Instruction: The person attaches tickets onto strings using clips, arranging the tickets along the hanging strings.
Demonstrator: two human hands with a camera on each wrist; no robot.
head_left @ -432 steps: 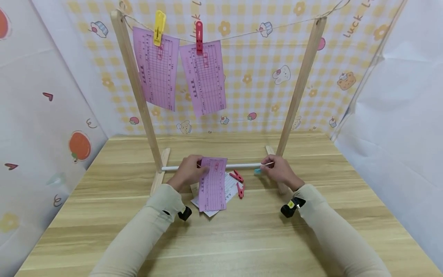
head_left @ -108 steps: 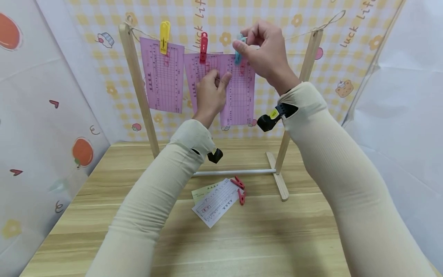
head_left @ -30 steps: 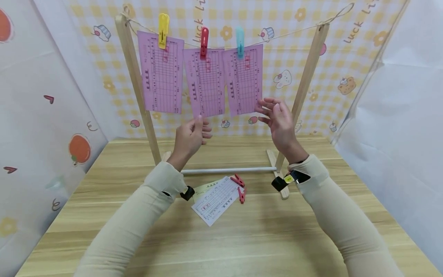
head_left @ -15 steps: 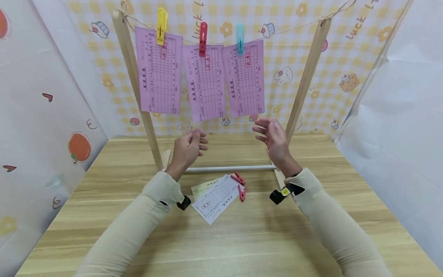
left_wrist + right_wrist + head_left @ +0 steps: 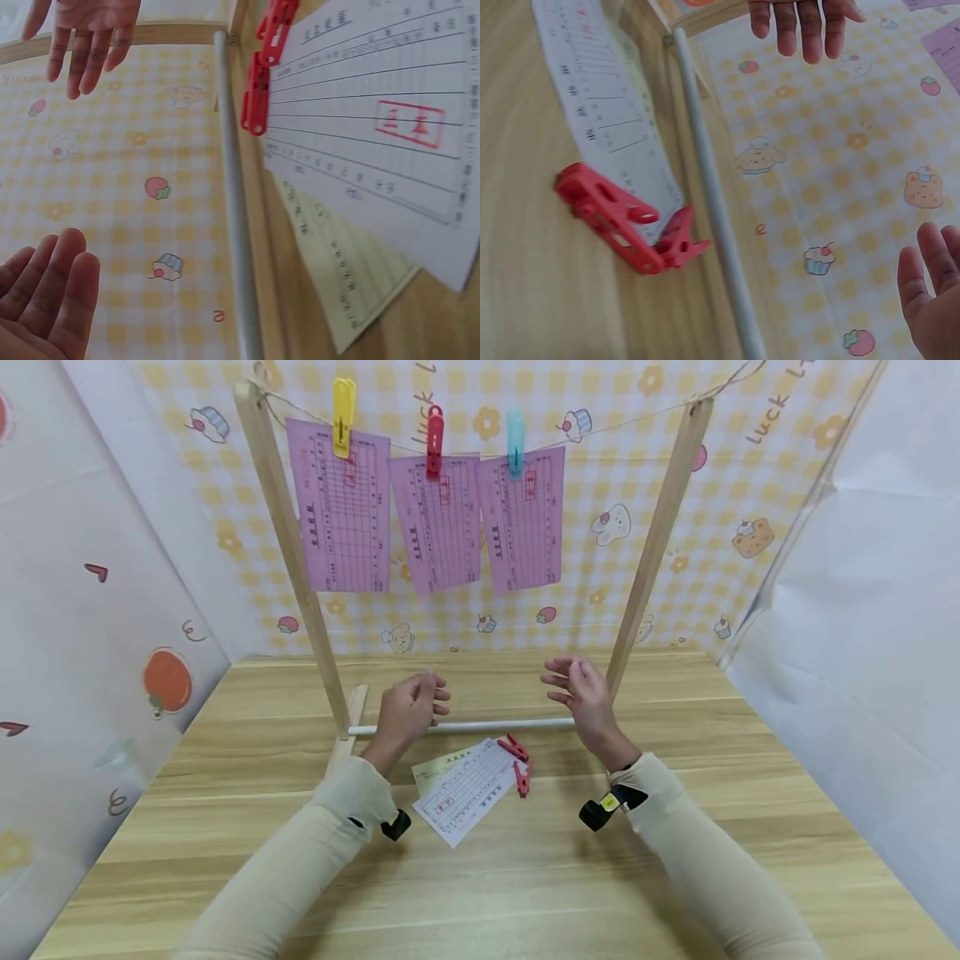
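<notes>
On the bench (image 5: 525,893) the wooden rack (image 5: 288,552) stood with three pink slips (image 5: 438,522) pegged up. Both hands hovered empty above its white crossbar (image 5: 487,724): the left hand (image 5: 408,710) loosely curled, the right hand (image 5: 581,693) with fingers apart. The white slip (image 5: 468,789) lay just toward the person from the bar, long axis slanted, nearer the left hand; two red pegs (image 5: 517,764) touched its right edge, nearer the right hand.

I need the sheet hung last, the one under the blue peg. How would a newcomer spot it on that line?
Find the wooden rack on the table, with a string across its top. Three pink sheets hang there side by side; take the rightmost pink sheet. Only it hangs from a light blue peg; its neighbours hang from red and yellow ones.
</notes>
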